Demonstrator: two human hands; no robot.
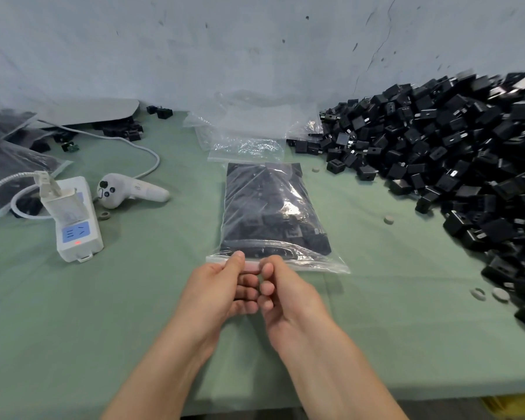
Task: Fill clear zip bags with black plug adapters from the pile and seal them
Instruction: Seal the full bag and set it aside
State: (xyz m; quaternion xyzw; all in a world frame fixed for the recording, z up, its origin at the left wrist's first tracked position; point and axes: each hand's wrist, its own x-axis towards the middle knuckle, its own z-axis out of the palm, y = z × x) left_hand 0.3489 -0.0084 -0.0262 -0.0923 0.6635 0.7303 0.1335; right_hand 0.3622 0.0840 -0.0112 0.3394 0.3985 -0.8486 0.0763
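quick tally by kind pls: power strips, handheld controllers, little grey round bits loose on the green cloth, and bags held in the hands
power strip: 1
controller: 1
grey round bits: 5 clearly seen
zip bag pinched by the left hand and right hand: 1
total: 8

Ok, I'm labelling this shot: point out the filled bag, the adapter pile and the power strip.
filled bag [273, 207], head view, its bulging middle.
adapter pile [455, 147], head view, centre of the heap.
power strip [73, 232], head view, its blue socket panel.
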